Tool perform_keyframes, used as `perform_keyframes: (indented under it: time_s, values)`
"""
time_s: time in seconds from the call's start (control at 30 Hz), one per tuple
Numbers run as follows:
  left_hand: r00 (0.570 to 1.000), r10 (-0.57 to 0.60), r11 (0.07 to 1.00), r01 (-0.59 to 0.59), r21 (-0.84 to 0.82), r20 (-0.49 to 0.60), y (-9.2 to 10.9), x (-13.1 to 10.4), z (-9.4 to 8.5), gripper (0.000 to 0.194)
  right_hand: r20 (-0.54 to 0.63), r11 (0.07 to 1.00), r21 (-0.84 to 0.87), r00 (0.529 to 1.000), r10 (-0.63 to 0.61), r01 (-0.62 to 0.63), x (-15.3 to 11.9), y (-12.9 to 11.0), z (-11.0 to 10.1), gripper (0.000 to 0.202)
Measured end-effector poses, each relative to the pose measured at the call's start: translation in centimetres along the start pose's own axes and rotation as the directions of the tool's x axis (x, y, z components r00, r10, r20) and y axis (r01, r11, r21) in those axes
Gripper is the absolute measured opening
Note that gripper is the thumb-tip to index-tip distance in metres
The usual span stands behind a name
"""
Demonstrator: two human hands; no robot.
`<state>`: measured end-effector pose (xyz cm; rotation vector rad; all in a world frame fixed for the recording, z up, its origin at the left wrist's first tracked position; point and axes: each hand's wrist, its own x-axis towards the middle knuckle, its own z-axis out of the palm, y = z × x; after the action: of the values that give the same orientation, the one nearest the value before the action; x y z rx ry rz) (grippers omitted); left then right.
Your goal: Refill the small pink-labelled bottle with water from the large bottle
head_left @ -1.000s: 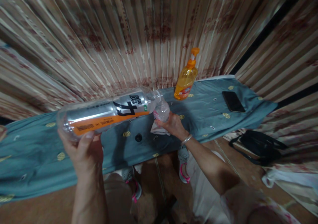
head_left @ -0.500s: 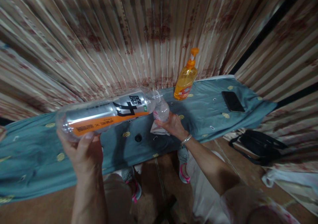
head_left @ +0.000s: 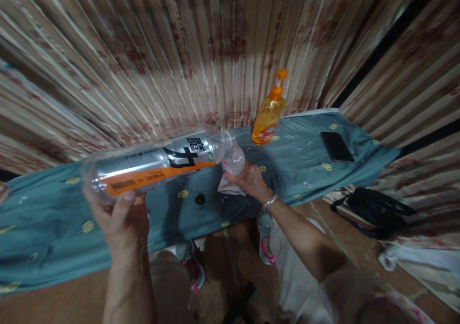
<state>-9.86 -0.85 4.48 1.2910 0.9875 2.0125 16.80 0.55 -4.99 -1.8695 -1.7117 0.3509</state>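
Note:
My left hand (head_left: 124,214) is wrapped round the base of a large clear bottle (head_left: 154,163) with a silver and orange label. The bottle lies nearly level in the air, its neck pointing right. Its mouth meets the top of a small clear bottle (head_left: 235,162), which stands roughly upright. Fingers of my right hand (head_left: 251,180) are closed round that small bottle, and a silver bracelet is on the wrist. A whitish cloth or paper (head_left: 230,188) shows just below the small bottle. Whether any liquid passes between the bottles I cannot tell.
An orange pump bottle (head_left: 268,120) stands at the back of the cloth-covered table (head_left: 298,156). A black phone (head_left: 337,146) lies to the right, and a small dark round object (head_left: 200,199) near the front. A black bag (head_left: 373,209) is at the right. Part of a person's hand (head_left: 3,192) shows at the left edge.

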Motion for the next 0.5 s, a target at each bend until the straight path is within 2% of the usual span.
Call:
perform_keyframes:
  time_s: [0.13, 0.5]
  values:
    - [1.000, -0.011, 1.000, 0.011, -0.015, -0.010, -0.05, 0.09, -0.07, 0.067, 0.016, 1.000, 0.016, 1.000, 0.017, -0.017, 0.01, 0.02, 0.02, 0.050]
    - [0.999, -0.022, 0.999, 0.020, -0.050, -0.039, -0.24, -0.01, -0.37, 0.071, 0.003, 0.999, 0.053, 1.000, 0.012, -0.012, 0.06, 0.18, 0.13, 0.051]
